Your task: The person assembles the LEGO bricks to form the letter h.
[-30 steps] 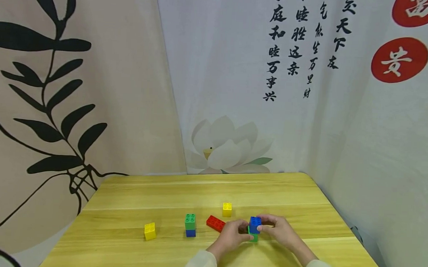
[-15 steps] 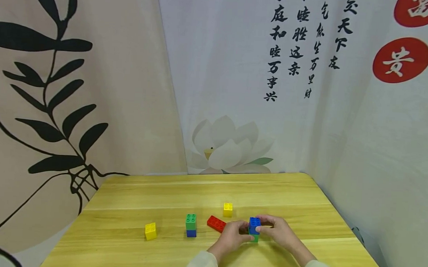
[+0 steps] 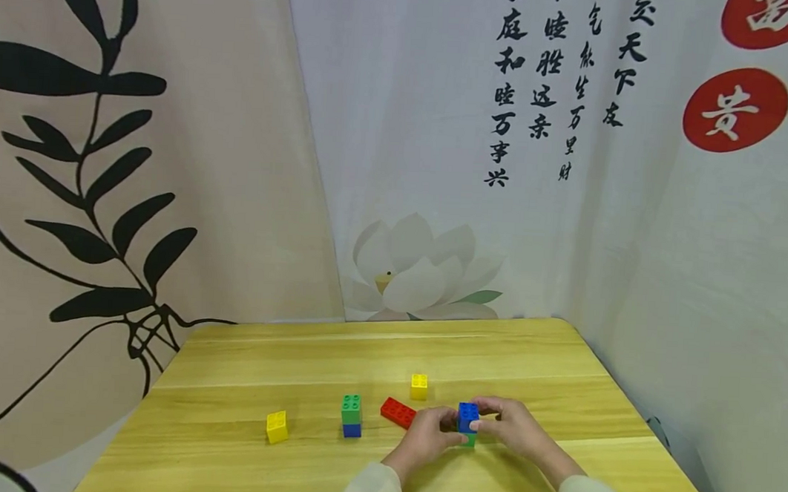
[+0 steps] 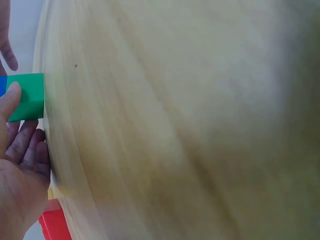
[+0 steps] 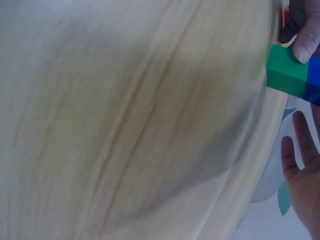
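At the right of the table, a blue building block [image 3: 468, 416] sits on top of a green building block [image 3: 470, 440]. My left hand [image 3: 426, 437] grips the green block low down, its thumb across the near side, as the left wrist view shows with the green block [image 4: 30, 97]. From the other side, my right hand [image 3: 510, 428] pinches the blue block between thumb and fingers. In the right wrist view the green block [image 5: 287, 72] and blue block [image 5: 313, 80] meet face to face. The far sides of both blocks are hidden.
Left of my hands lies a red block [image 3: 398, 412], close to my left fingers. Behind it is a yellow block [image 3: 418, 386]. A green block [image 3: 351, 409] stands on a blue one [image 3: 352, 429]. Another yellow block [image 3: 277, 426] lies farther left on the wooden table [image 3: 227, 371].
The blue block has come down slightly onto the green one, and less of the green shows beneath it. Both hands stay almost in place.
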The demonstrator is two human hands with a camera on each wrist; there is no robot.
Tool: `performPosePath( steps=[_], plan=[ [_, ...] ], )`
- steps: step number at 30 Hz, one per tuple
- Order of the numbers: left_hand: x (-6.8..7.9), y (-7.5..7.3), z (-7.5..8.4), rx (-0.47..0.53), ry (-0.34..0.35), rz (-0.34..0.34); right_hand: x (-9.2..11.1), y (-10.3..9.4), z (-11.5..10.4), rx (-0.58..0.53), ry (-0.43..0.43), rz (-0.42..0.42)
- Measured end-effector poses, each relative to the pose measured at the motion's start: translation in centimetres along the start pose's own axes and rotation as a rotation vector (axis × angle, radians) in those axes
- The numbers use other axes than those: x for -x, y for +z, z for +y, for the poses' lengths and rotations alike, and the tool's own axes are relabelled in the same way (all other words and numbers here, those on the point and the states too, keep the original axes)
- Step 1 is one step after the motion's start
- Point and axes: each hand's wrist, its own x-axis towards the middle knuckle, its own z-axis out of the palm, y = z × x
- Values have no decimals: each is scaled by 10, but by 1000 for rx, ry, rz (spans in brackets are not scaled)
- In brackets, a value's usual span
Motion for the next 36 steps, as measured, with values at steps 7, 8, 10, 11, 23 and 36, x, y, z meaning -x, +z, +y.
performPosePath(
  steps=[7,8,10,11,23,36],
  plan=[
    [3,0,-1,-12,9,12,1,3,0,-10,28,0],
    [3,0,-1,-8,6,13,0,3,0,-15,33,-2],
    [3,0,-2,-3,-2,18,-1,4,1,-28,42,-1],
    [3,0,-2,-1,-11,19,-2,4,1,-31,44,-1],
    [3,-1,1,-34,2,28,2,8,0,-90,77,44],
    [7,-5,7,-89,21,21,2,17,-2,-93,82,133]
  ],
)
